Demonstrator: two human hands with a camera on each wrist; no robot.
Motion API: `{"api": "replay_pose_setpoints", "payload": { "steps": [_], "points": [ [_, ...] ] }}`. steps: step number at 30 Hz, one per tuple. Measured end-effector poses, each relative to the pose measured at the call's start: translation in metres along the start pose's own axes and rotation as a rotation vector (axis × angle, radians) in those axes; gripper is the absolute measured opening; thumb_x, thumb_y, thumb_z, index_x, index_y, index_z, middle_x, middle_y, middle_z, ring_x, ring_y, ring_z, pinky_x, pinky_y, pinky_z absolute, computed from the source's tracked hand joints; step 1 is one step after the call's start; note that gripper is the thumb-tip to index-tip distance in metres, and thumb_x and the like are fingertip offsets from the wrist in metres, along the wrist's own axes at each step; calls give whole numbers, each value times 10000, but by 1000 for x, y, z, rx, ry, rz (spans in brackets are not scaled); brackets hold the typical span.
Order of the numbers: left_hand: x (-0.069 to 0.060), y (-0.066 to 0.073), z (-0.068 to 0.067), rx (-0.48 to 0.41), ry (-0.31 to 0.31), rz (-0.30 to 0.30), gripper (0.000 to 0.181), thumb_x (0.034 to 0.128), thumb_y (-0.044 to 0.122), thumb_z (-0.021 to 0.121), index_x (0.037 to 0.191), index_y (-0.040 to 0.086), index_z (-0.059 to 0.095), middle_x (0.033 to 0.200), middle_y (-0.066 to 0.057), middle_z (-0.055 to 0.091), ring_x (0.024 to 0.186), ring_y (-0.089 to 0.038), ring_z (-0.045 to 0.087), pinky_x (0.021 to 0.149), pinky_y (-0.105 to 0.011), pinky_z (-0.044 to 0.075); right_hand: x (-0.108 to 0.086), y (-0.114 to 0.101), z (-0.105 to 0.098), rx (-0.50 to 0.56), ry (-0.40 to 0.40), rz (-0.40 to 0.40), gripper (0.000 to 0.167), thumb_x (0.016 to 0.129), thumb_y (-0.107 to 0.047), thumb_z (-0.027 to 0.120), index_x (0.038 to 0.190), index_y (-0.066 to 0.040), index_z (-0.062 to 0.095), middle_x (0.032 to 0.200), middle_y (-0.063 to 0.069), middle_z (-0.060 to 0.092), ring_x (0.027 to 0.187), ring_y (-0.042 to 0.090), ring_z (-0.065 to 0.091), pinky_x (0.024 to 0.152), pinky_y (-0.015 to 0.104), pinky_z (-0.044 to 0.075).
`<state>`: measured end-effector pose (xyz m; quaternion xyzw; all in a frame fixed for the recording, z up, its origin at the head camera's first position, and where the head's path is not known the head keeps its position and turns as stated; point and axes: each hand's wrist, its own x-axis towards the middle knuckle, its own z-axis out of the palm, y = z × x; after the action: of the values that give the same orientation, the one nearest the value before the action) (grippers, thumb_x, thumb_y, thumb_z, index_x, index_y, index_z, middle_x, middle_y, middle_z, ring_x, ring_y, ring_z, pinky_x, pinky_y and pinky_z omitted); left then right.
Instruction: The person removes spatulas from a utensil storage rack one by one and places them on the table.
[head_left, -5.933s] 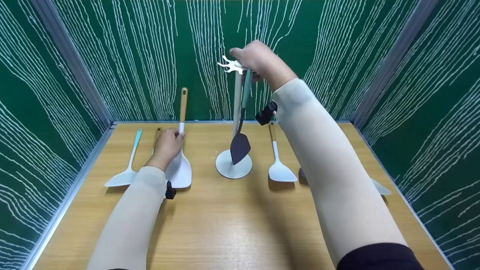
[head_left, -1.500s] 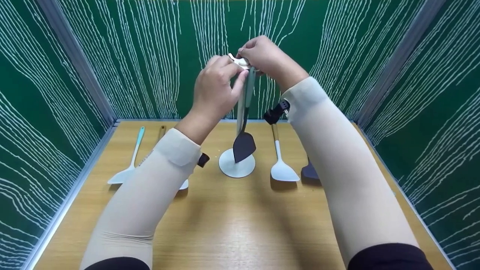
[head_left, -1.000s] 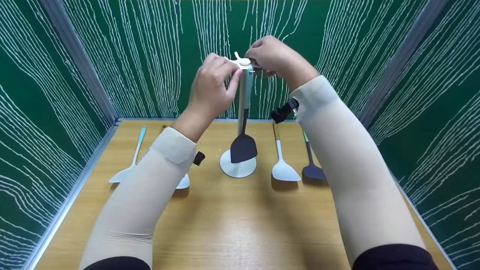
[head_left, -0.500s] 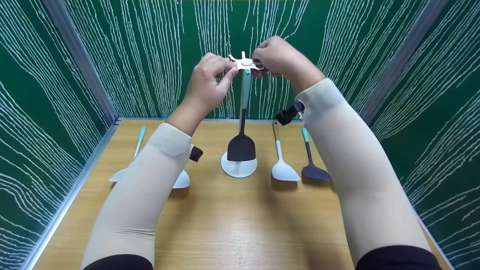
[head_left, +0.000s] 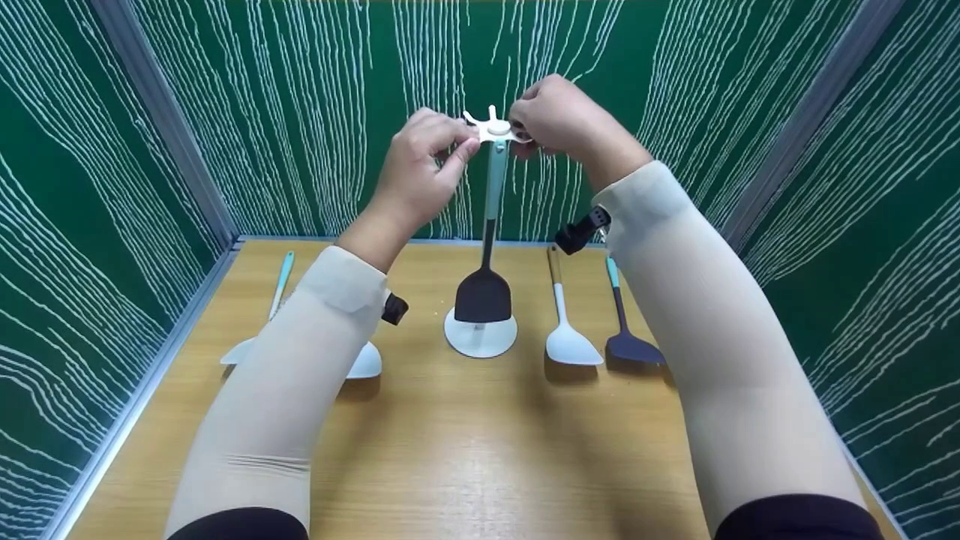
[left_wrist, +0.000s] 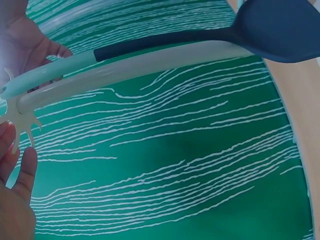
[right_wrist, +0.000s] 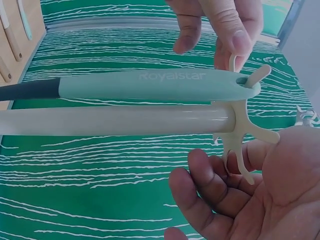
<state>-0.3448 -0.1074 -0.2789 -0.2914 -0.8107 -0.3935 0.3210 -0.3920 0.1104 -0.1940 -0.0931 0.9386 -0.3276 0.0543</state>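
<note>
A white utensil stand (head_left: 480, 346) with a ring of hooks on top stands at the table's back middle. From its front hook hangs a turner (head_left: 484, 296) with a dark blade and mint handle; in the right wrist view the hook passes through the hole of the handle (right_wrist: 110, 89). My left hand (head_left: 424, 161) pinches a hook on the left side between thumb and fingers. On the opposite side, my right hand (head_left: 566, 124) has its fingers curled round another hook. The turner's blade (left_wrist: 280, 30) hangs beside the pole in the left wrist view.
Right of the stand lie a white turner (head_left: 571, 346) with a wooden handle and a dark turner (head_left: 632, 347) with a turquoise handle. At left, my arm partly covers a turquoise-handled turner (head_left: 238, 351) and another white blade (head_left: 366, 362). Green walls enclose the wooden table (head_left: 480, 450).
My left hand has left the white turner on the left and moved up to the stand's hooks. The hook ring has turned, swinging the hanging turner round to face front. Little differs since half a second ago.
</note>
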Motion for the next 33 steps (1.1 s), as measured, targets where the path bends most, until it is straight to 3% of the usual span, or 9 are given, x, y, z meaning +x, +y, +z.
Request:
{"api": "replay_pose_setpoints", "payload": {
  "steps": [4, 12, 18, 22, 26, 30, 33],
  "points": [
    [-1, 0, 2, -14, 11, -5, 206, 1136, 217, 719, 1195, 88, 868, 1176, -65, 829, 1098, -218, 595, 901, -258, 498, 2, -2, 0, 15, 13, 2, 402, 1206, -323, 442, 1087, -122, 768, 884, -53, 795, 856, 142, 709, 726, 272, 528],
    [-3, -1, 4, -32, 28, -22, 223, 1134, 242, 727, 1247, 104, 861, 1244, -76, 801, 1145, -194, 606, 915, -246, 519, 14, -10, 9, 66, 9, 30, 521, 1162, -656, 482, 1120, -215, 755, 940, -44, 765, 857, 134, 707, 755, 282, 526],
    [-6, -1, 7, -54, 28, -52, 235, 1135, 248, 724, 1274, 110, 854, 1273, -88, 775, 1170, -211, 618, 914, -226, 550, 24, -9, 15, 38, -5, 79, 511, 1123, -689, 560, 1071, -220, 755, 910, -52, 751, 818, 139, 677, 671, 243, 529],
    [-8, -1, 9, 26, 38, -2, 269, 1160, 262, 681, 1301, 99, 842, 1326, -80, 790, 1281, -225, 636, 1088, -230, 544, 26, -9, 16, 25, -16, 92, 498, 1131, -670, 565, 1076, -220, 770, 962, -38, 742, 867, 150, 728, 712, 249, 573],
    [-14, -3, 13, 158, 103, 90, 340, 1196, 288, 603, 1346, 75, 822, 1392, -113, 760, 1386, -290, 608, 1260, -316, 480, 26, -11, 17, 29, -30, 98, 490, 1142, -639, 561, 1053, -205, 771, 961, -38, 759, 900, 159, 771, 765, 266, 609],
    [-25, -8, 22, 173, 213, 106, 337, 1183, 280, 615, 1397, 72, 772, 1384, -160, 662, 1355, -324, 555, 1201, -391, 497, 24, -11, 18, 21, -36, 87, 488, 1145, -623, 549, 1032, -198, 760, 944, -32, 769, 880, 166, 769, 796, 288, 621],
    [-34, -13, 30, 165, 266, 118, 292, 1157, 260, 653, 1344, 46, 721, 1293, -171, 631, 1266, -333, 548, 1121, -417, 509, 22, -9, 18, 7, -33, 72, 493, 1149, -623, 538, 1031, -199, 759, 955, -21, 771, 862, 170, 752, 831, 313, 625]
  ]
}}
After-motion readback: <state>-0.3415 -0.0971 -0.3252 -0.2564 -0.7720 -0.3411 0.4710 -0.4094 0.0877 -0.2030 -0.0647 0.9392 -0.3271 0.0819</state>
